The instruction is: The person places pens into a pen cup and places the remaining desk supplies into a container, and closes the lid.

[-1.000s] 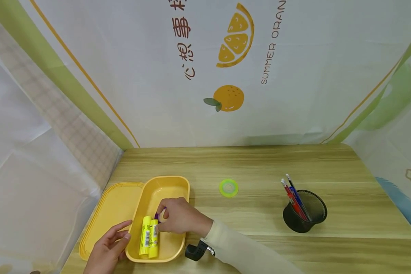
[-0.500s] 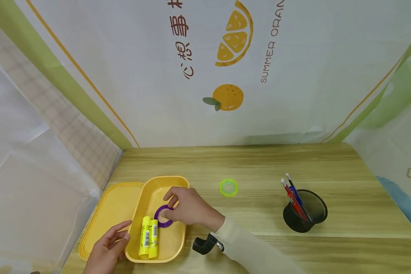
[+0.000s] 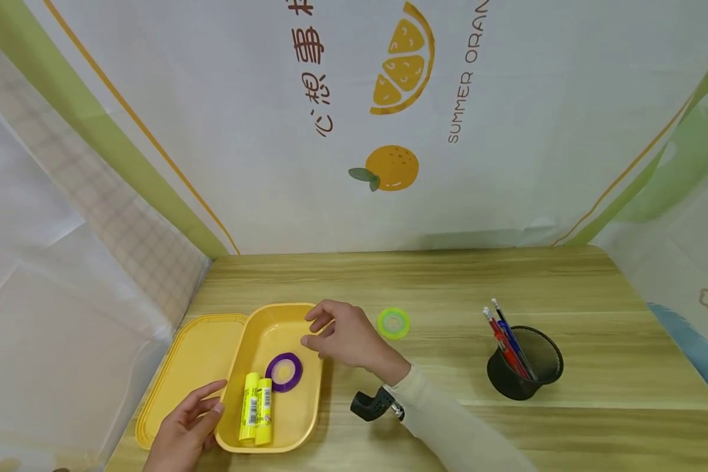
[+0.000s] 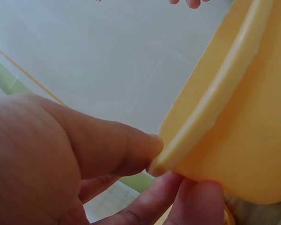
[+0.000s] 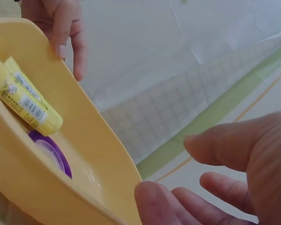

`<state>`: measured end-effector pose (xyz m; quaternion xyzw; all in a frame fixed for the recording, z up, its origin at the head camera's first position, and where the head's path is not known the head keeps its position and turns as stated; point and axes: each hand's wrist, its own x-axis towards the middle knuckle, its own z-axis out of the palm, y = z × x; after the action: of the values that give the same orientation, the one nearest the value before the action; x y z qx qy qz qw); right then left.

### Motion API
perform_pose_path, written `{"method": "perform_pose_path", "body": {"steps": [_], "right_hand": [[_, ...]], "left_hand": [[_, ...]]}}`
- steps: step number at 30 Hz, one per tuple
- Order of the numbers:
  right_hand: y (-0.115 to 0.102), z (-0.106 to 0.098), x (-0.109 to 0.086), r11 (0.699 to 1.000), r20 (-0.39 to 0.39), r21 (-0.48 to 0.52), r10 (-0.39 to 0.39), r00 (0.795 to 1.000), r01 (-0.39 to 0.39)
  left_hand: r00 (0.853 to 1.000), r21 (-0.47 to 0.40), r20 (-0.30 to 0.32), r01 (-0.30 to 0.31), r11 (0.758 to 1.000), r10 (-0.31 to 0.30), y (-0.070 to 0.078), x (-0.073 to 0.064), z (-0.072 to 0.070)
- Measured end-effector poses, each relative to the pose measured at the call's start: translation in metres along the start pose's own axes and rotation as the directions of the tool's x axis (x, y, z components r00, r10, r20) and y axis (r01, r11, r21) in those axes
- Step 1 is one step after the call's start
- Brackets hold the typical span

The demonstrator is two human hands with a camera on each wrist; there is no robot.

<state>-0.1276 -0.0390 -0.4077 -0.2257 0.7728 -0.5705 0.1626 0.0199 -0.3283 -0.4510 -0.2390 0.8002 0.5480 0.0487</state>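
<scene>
A yellow box (image 3: 302,429) stands at the table's left. Two yellow glue sticks (image 3: 256,408) lie side by side in it, and a purple-rimmed roll of tape (image 3: 284,372) lies flat beside them. My left hand (image 3: 183,426) rests against the box's left side, thumb at the rim (image 4: 215,101) and other fingers along the outside wall. Over the far right rim hovers my right hand (image 3: 348,334), thumb and fingers apart, holding nothing. In the right wrist view the purple tape (image 5: 51,152) and glue sticks (image 5: 25,96) show inside the box.
A yellow lid (image 3: 183,373) lies left of the box, partly under it. Right of my right hand lies a green-rimmed roll of tape (image 3: 394,324). A black mesh pen cup (image 3: 528,373) with pens and pencils stands farther right. A printed curtain (image 3: 495,190) hangs behind the table.
My right hand has let go of the purple tape roll, leaving it flat in the box, and has moved up and right to the rim. The left hand has stayed in place.
</scene>
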Motion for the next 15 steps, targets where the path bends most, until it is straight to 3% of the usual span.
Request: {"method": "perform_pose_path", "body": {"steps": [8, 15], "right_hand": [[0.014, -0.02, -0.001, 0.998, -0.102, -0.034, -0.048, 0.994, 0.045], [0.031, -0.034, -0.004, 0.999, -0.217, 0.008, -0.029, 0.976, 0.031]], "left_hand": [[1.0, -0.003, 0.005, 0.01, 1.0, -0.01, 0.001, 0.0, 0.0], [1.0, 0.009, 0.008, 0.018, 1.0, -0.018, 0.002, -0.001, 0.0]]}}
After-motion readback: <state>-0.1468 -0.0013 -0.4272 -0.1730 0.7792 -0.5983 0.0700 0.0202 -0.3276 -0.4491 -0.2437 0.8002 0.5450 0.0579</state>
